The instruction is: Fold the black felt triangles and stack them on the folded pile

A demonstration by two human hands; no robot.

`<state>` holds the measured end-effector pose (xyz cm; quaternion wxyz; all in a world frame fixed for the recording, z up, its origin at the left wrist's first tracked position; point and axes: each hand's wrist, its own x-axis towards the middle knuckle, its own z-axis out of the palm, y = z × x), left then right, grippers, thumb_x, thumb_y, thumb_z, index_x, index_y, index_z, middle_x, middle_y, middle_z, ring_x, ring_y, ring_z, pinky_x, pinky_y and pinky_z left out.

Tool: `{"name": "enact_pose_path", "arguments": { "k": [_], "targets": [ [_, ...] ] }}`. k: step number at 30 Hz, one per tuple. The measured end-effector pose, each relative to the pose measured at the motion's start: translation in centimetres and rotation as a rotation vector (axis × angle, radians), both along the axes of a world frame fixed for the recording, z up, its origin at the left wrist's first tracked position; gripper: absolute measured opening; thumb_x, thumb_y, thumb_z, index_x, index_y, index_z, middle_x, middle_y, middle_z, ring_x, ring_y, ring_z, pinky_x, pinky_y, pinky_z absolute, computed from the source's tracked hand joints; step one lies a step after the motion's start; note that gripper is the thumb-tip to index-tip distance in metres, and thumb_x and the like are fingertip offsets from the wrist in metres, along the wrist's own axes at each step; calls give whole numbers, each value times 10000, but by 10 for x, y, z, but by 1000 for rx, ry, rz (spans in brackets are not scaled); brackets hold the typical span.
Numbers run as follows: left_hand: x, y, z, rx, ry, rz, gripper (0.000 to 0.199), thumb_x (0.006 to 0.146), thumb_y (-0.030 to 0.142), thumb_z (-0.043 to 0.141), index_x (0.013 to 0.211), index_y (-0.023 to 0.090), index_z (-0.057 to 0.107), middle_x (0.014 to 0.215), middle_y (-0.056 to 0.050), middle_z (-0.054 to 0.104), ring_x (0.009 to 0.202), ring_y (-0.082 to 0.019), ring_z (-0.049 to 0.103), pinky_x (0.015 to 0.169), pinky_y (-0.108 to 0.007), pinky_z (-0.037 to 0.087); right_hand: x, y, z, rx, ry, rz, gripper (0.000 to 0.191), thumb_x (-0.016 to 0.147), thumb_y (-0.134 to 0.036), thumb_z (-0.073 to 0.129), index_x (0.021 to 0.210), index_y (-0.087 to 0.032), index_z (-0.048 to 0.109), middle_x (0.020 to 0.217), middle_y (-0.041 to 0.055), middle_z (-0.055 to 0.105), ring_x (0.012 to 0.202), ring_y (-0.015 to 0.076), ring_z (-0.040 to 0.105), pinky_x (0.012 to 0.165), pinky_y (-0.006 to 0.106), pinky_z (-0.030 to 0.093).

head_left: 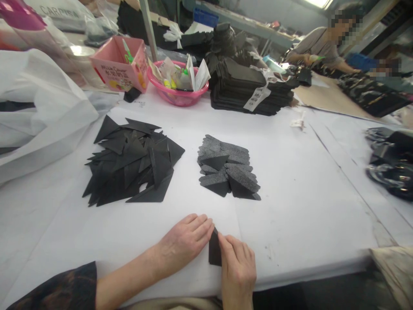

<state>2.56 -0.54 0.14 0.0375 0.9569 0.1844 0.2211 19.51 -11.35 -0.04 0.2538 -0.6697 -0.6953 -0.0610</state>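
Near the table's front edge, a small black flat piece (pixel 214 250) lies between my two hands, apparently leather or a similar sheet. My left hand (pixel 189 236) has its fingers together, with the fingertips on the piece's upper end. My right hand (pixel 238 260) is closed on its right edge, thumb and forefinger at the upper corner. Beyond my left hand lies a loose heap of black pointed pieces (pixel 132 165). To its right is a smaller overlapping batch of folded pieces (pixel 227 168), some showing a speckled grey side. The underside of the held piece is hidden.
At the back stand a pink box (pixel 121 64), a pink basket (pixel 180 97) with bottles and papers, and a tagged stack of black panels (pixel 245 86). White sheeting (pixel 41 107) is on the left, dark shiny items (pixel 392 163) on the right. Another person (pixel 318 47) sits far right.
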Motion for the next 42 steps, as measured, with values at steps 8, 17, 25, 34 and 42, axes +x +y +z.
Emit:
{"name": "enact_pose_path", "arguments": {
  "k": [8, 17, 25, 34, 42],
  "targets": [
    [-2, -1, 2, 32, 28, -5, 305, 990, 76, 384, 1198, 55, 606, 1222, -141, 613, 1131, -265, 562, 932, -397, 483, 4, -13, 0, -16, 88, -13, 299, 977, -109, 492, 1219, -191, 647, 954, 68, 598, 848, 150, 562, 755, 277, 475],
    [-5, -2, 2, 2, 73, -8, 344, 998, 79, 354, 1252, 78, 587, 1273, -136, 590, 1170, -277, 551, 958, -417, 478, 7, -19, -3, -85, 123, 16, 396, 980, -115, 477, 1343, -244, 570, 998, 72, 599, 886, 157, 579, 771, 286, 535],
    [-4, -7, -1, 17, 123, 18, 372, 1005, 70, 310, 1281, 70, 560, 1298, -136, 573, 1197, -282, 540, 987, -423, 457, 6, -18, -2, -99, 123, 6, 396, 981, -104, 472, 1345, -227, 564, 986, 77, 593, 896, 165, 560, 775, 301, 536],
    [0, 9, 0, 35, 8, -135, 278, 1010, 90, 393, 1207, 31, 581, 1175, -138, 618, 1185, -238, 556, 1040, -390, 452, -8, 2, -3, -90, 142, -56, 344, 987, -121, 452, 1269, -214, 624, 951, 73, 601, 854, 160, 572, 754, 301, 546],
    [-1, 10, 6, 2, 43, -106, 315, 1034, 113, 338, 1246, 66, 566, 1201, -127, 615, 1186, -216, 556, 997, -365, 462, 5, -10, -2, -4, 273, -19, 324, 950, -112, 533, 1238, -220, 632, 955, 57, 619, 853, 151, 598, 754, 281, 547]
  ]
}}
